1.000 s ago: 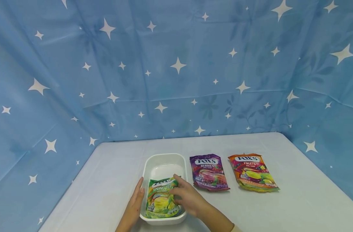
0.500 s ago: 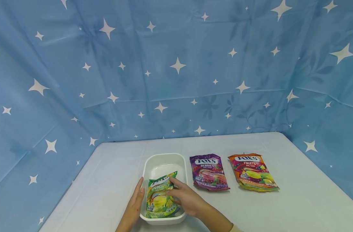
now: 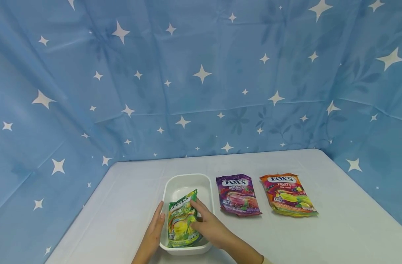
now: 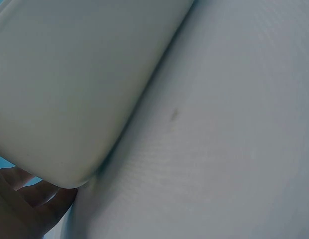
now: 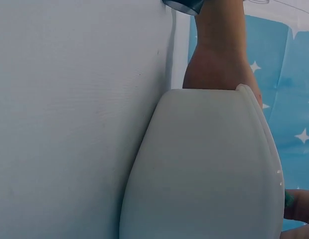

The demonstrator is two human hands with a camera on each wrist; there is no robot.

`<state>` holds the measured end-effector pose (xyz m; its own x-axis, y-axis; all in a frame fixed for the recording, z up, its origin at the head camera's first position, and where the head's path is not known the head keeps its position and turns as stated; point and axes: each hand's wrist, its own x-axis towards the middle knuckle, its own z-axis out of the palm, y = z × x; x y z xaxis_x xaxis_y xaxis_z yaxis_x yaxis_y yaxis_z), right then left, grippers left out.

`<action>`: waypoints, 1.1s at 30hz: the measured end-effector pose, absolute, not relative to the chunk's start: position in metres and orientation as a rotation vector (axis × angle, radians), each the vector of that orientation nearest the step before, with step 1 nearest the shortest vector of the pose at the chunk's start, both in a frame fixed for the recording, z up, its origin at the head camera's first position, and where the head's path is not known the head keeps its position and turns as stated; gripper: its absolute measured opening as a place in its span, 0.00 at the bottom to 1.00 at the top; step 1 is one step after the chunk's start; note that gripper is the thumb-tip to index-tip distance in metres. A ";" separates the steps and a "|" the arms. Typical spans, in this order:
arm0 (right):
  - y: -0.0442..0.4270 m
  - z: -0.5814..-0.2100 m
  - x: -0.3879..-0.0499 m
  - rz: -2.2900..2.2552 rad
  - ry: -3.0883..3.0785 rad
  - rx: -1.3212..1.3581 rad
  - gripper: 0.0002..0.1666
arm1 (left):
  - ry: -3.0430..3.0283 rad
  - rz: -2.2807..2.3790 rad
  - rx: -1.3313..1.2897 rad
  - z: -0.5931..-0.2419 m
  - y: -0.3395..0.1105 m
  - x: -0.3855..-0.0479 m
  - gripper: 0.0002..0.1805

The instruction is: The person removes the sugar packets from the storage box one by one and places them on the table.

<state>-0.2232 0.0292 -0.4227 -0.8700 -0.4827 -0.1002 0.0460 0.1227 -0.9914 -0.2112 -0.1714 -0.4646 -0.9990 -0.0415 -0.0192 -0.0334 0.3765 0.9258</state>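
A green Spring Tea candy bag [image 3: 179,227] stands tilted inside the white tray [image 3: 205,183], its right side raised. The right hand [image 3: 212,226] reaches over the tray's right rim and grips the bag's right edge between thumb and fingers. Against the tray's left side rests the left hand [image 3: 152,230], fingers straight. In the left wrist view, that hand's fingers [image 4: 52,201] touch the tray's outer wall [image 4: 84,94]. The right wrist view has the tray wall [image 5: 204,164] hiding most of the bag, with right-hand fingers [image 5: 300,205] past the rim.
Right of the tray, a purple Berries bag [image 3: 238,196] lies flat on the white table [image 3: 336,223]. An orange Fruits bag [image 3: 288,196] lies farther right. A blue curtain with stars [image 3: 201,110] hangs behind the table.
My right hand has closed on the green bag's right side, which has risen and shifted left, tilting the bag. The left hand has barely moved.
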 end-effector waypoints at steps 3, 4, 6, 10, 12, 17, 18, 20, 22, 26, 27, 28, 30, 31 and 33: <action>0.028 -0.424 -0.224 -1.822 2.014 -0.416 0.44 | -2.610 -1.745 0.093 -0.463 -0.172 -0.211 0.33; 0.027 -0.424 -0.224 -1.836 2.008 -0.410 0.45 | -2.611 -1.742 0.098 -0.463 -0.173 -0.211 0.33; 0.027 -0.425 -0.225 -1.867 1.982 -0.394 0.46 | -2.611 -1.736 0.103 -0.463 -0.174 -0.211 0.33; 0.028 -0.425 -0.225 -1.905 1.947 -0.363 0.47 | -2.603 -1.729 0.097 -0.463 -0.175 -0.211 0.32; 0.028 -0.425 -0.224 -1.933 1.919 -0.351 0.47 | -2.603 -1.731 0.103 -0.463 -0.175 -0.211 0.33; 0.033 -0.425 -0.221 -2.013 1.838 -0.349 0.47 | -2.600 -1.756 0.117 -0.463 -0.173 -0.211 0.33; 0.034 -0.425 -0.220 -2.029 1.821 -0.349 0.47 | -2.598 -1.760 0.114 -0.463 -0.172 -0.211 0.33; 0.036 -0.425 -0.220 -2.063 1.787 -0.347 0.48 | -2.589 -1.770 0.103 -0.463 -0.171 -0.211 0.33; 0.039 -0.425 -0.219 -2.106 1.742 -0.333 0.48 | -2.584 -1.773 0.093 -0.463 -0.170 -0.211 0.33; 0.043 -0.425 -0.216 -2.177 1.665 -0.312 0.48 | -2.574 -1.775 0.078 -0.465 -0.170 -0.212 0.33; 0.044 -0.425 -0.216 -2.183 1.658 -0.313 0.48 | -2.572 -1.776 0.071 -0.465 -0.170 -0.212 0.33; 0.046 -0.425 -0.215 -2.185 1.654 -0.323 0.49 | -2.572 -1.778 0.067 -0.466 -0.170 -0.212 0.33; 0.048 -0.426 -0.213 -2.181 1.653 -0.340 0.49 | -2.573 -1.776 0.057 -0.466 -0.170 -0.211 0.33; 0.050 -0.426 -0.212 -2.181 1.650 -0.353 0.49 | -2.572 -1.775 0.049 -0.467 -0.170 -0.211 0.32; 0.054 -0.426 -0.210 -2.187 1.647 -0.371 0.48 | -2.575 -1.769 0.039 -0.467 -0.170 -0.211 0.32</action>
<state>-0.2104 0.0539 -0.4261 -0.8942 -0.4475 -0.0152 0.1383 -0.2437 -0.9599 -0.2108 -0.1698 -0.4667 -0.9995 -0.0306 0.0000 -0.0110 0.3585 0.9335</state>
